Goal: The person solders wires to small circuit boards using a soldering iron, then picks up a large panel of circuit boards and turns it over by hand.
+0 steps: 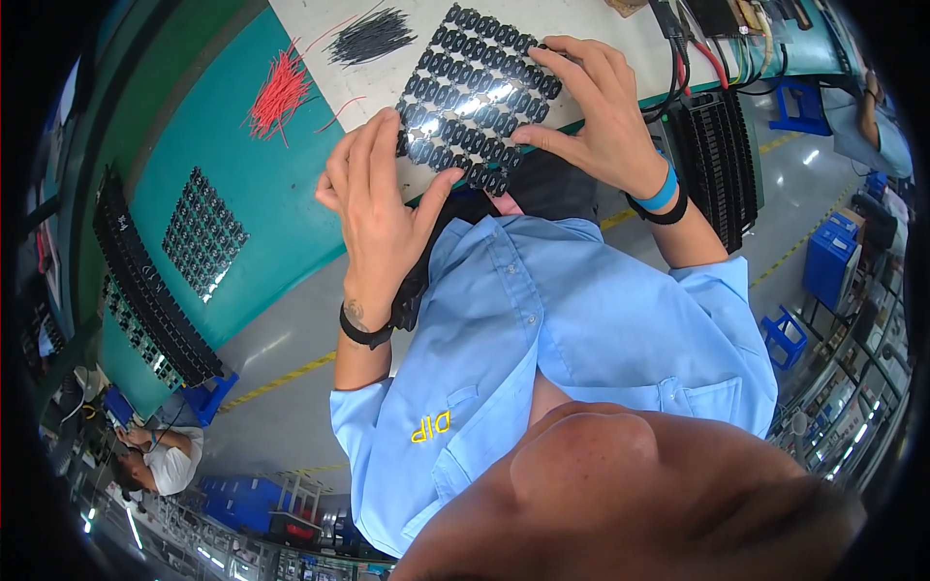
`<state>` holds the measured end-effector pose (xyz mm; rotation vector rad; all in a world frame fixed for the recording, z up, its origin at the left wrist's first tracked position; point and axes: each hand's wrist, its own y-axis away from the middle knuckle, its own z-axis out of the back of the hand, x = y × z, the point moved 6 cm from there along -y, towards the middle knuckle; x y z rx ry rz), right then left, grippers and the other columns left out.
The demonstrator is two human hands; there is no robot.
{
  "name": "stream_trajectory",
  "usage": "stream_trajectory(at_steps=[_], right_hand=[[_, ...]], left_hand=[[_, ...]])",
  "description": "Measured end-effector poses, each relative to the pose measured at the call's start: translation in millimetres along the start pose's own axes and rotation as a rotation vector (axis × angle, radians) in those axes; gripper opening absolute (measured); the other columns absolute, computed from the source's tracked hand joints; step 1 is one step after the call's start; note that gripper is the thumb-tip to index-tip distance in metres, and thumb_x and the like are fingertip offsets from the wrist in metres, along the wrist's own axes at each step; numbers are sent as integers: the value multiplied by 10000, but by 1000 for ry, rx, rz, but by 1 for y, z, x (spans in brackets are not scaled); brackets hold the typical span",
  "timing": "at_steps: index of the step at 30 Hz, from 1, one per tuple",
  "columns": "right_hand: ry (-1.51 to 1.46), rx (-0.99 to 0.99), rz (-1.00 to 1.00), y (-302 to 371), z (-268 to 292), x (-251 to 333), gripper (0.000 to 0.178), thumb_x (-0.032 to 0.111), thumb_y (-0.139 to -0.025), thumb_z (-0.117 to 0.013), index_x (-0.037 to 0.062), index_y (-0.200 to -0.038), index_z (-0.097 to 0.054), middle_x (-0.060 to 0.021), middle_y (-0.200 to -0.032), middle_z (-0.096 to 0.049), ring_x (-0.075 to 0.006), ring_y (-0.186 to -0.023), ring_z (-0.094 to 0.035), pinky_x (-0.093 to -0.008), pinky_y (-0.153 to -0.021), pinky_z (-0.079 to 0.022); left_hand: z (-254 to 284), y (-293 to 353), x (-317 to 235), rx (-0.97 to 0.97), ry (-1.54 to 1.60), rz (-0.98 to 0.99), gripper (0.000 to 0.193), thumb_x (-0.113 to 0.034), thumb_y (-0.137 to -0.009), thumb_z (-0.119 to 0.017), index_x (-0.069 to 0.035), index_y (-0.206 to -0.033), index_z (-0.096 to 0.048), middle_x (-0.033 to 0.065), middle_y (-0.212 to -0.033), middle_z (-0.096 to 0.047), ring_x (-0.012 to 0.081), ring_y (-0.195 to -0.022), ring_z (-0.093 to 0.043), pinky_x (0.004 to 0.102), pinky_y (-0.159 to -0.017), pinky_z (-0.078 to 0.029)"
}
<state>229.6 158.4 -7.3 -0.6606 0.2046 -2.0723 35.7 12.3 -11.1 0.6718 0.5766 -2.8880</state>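
Observation:
A panel of small black circuit boards (475,102) lies tilted over the near edge of the white work surface, with light glinting off its middle. My left hand (373,189) grips its left edge, fingers along the side and thumb at the near corner. On the other side, my right hand (605,121) holds the right edge between its thumb and fingers. Past the panel's far left side lies a bundle of black wires (372,37). A bundle of red wires (281,95) rests to the left, with a few loose strands beside it.
Another circuit board panel (204,233) lies on the green mat (276,213) at the left. Black slotted racks stand at the far left (155,281) and right (715,165). Cables and tools (712,48) crowd the back right. Co-workers sit at other benches.

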Motion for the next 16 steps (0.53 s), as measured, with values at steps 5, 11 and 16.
stream_trajectory(at_steps=[5, 11, 16], right_hand=[[-3, -9, 0, 0, 1, 1, 780, 510, -724, -881, 117, -1345, -620, -102, -1353, -566, -339, -1255, -496, -463, -1035, -384], [-11, -4, 2, 1, 2, 3, 782, 503, -720, -886, 118, -1346, -619, -103, -1353, -565, -340, -1252, -497, -462, -1034, -384], [-12, 13, 3, 3, 2, 3, 782, 503, -719, -887, 126, -1350, -620, -108, -1361, -561, -342, -1255, -495, -463, -1045, -377]], left_hand=[[0, 0, 0, -2, 9, -3, 804, -360, -769, -880, -2, -1406, -544, 125, -1395, -592, 313, -1252, -518, 444, -1024, -285], [0, 2, 2, -3, 24, 10, 779, -338, -792, -864, -8, -1417, -535, 125, -1400, -590, 316, -1258, -516, 448, -1037, -281], [0, 3, 4, 14, 31, 29, 759, -317, -807, -852, -22, -1429, -530, 129, -1420, -574, 314, -1275, -506, 458, -1044, -280]])
